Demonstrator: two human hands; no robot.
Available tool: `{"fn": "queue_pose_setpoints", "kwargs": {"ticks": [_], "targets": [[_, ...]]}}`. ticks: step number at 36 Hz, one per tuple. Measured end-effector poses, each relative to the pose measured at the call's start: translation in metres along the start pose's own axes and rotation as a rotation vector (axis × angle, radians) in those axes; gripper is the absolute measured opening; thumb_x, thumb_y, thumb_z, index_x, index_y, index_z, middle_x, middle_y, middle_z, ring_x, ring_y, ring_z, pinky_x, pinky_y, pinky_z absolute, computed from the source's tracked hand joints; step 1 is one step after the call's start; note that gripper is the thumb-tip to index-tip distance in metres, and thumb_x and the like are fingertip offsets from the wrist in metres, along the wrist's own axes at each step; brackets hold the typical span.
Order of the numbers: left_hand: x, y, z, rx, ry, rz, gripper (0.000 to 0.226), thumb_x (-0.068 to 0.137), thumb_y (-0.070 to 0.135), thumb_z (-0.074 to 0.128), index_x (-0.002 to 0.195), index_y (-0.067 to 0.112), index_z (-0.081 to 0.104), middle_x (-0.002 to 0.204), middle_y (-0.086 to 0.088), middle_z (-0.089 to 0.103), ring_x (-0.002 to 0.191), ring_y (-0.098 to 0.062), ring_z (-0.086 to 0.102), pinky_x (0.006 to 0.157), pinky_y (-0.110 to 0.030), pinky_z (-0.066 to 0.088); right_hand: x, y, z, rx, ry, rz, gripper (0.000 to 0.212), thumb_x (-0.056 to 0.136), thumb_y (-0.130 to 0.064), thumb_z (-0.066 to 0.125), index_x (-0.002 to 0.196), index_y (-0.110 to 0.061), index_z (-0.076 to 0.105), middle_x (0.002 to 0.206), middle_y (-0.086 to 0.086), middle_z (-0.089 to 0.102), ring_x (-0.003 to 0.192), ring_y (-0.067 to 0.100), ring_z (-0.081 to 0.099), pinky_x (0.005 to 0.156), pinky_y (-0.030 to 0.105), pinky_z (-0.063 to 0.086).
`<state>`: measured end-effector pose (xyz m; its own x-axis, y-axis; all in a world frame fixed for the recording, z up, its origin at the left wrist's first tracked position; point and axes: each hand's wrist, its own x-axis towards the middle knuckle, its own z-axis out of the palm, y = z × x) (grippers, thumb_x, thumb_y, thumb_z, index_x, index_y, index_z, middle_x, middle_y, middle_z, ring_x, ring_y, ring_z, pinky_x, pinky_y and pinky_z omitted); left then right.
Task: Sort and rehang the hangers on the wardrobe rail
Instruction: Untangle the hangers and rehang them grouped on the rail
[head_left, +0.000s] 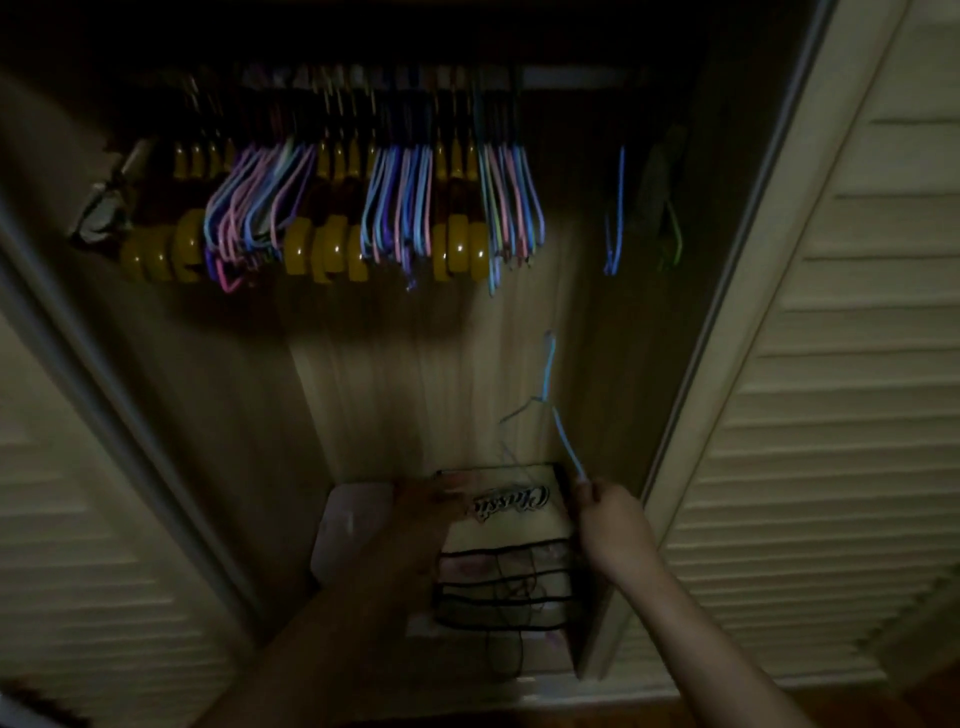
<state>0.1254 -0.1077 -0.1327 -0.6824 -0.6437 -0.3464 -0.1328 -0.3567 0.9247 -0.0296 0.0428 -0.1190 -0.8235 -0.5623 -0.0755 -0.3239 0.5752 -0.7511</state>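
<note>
The head view looks into a dim wardrobe with pale slatted doors open at either side. Along the rail at the top hangs a packed row of hangers: thick yellow hangers alternate with bunches of thin wire hangers coated in blue, pink and purple. Well apart to the right, a single blue hanger and a green hanger hang on their own. Lower down, the right hand pinches the end of a light blue hanger, which stands tilted upward in the air below the rail, clear of the row. The left hand reaches forward with fingers fairly straight, its fingertips on the top edge of a box with script lettering on the wardrobe floor. Black cords cross the front of the box, and a pale bag sits just beside it on the left.
</note>
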Motion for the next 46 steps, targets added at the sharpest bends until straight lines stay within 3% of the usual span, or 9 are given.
{"fn": "queue_pose_setpoints", "kwargs": {"ticks": [4,7,13,18,23,29,35,41,46], "targets": [[0.000,0.068,-0.005,0.234,0.037,0.247,0.029,0.091,-0.001,0.062,0.088,0.022,0.078,0.099,-0.010,0.075,0.096,-0.031,0.069,0.085,-0.049,0.054,0.016,-0.024,-0.051,-0.027,0.170,-0.112,0.035,0.104,-0.029,0.042,0.087,-0.008,0.064,0.087,0.023,0.070,0.076,0.038,0.068,0.066,0.040,0.053],[-0.001,0.124,0.001,0.405,0.080,0.429,0.035,0.095,0.002,0.056,0.084,0.029,0.075,0.087,0.006,0.075,0.087,-0.016,0.067,0.075,-0.030,0.048,0.027,-0.052,-0.082,-0.076,0.259,-0.210,0.035,0.104,-0.030,0.040,0.090,-0.008,0.062,0.087,0.022,0.069,0.081,0.040,0.069,0.072,0.045,0.053],[-0.014,0.204,0.010,0.542,0.150,0.645,0.025,0.097,0.001,0.053,0.092,0.015,0.074,0.087,0.002,0.071,0.072,0.007,0.061,0.065,-0.010,0.045,0.052,-0.103,-0.119,-0.140,0.334,-0.284,0.035,0.105,-0.034,0.035,0.089,-0.013,0.058,0.086,0.016,0.069,0.084,0.036,0.069,0.077,0.042,0.052],[-0.021,0.244,0.014,0.634,0.195,0.654,0.022,0.100,0.008,0.051,0.097,0.011,0.073,0.100,-0.001,0.070,0.097,-0.012,0.063,0.082,-0.022,0.047,0.081,-0.143,-0.133,-0.100,0.380,-0.323,0.029,0.105,-0.031,0.036,0.091,-0.016,0.056,0.092,0.008,0.064,0.080,0.029,0.063,0.070,0.033,0.045],[-0.026,0.267,0.020,0.656,0.224,0.651,0.023,0.102,0.013,0.050,0.098,0.014,0.072,0.100,-0.003,0.071,0.094,-0.022,0.065,0.070,-0.022,0.046,0.110,-0.183,-0.144,-0.093,0.431,-0.337,0.023,0.104,-0.021,0.040,0.109,-0.006,0.057,0.098,0.007,0.058,0.089,0.029,0.061,0.065,0.029,0.040],[-0.026,0.266,0.020,0.687,0.235,0.660,0.022,0.101,0.016,0.052,0.096,0.018,0.073,0.100,0.006,0.069,0.088,-0.009,0.063,0.066,-0.015,0.045,0.136,-0.214,-0.155,-0.134,0.373,-0.267,0.027,0.102,-0.016,0.046,0.126,-0.006,0.052,0.114,0.012,0.060,0.098,0.025,0.062,0.078,0.035,0.050],[-0.024,0.258,0.008,0.709,0.223,0.636,0.022,0.100,0.020,0.054,0.091,0.020,0.074,0.099,0.008,0.070,0.098,-0.006,0.063,0.075,-0.017,0.043,0.159,-0.216,-0.152,-0.318,0.354,-0.214,0.063,0.100,-0.015,0.047,0.155,-0.012,0.017,0.131,0.018,0.056,0.112,0.033,0.060,0.084,0.042,0.049],[-0.020,0.257,0.000,0.726,0.225,0.625,0.023,0.102,0.020,0.051,0.093,0.023,0.073,0.104,0.012,0.066,0.100,0.002,0.055,0.075,-0.013,0.037,0.172,-0.203,-0.151,-0.853,0.461,-0.327,0.046,0.099,-0.011,0.046,0.144,-0.006,0.040,0.116,0.013,0.065,0.098,0.027,0.066,0.072,0.037,0.054],[-0.016,0.254,0.003,0.702,0.208,0.610,0.021,0.102,0.019,0.052,0.097,0.023,0.072,0.109,0.009,0.066,0.107,-0.006,0.057,0.080,-0.019,0.040,0.172,-0.197,-0.158,-0.998,0.417,-0.273,0.033,0.098,-0.010,0.052,0.131,-0.005,0.052,0.113,0.011,0.067,0.093,0.022,0.068,0.074,0.033,0.057]]}}
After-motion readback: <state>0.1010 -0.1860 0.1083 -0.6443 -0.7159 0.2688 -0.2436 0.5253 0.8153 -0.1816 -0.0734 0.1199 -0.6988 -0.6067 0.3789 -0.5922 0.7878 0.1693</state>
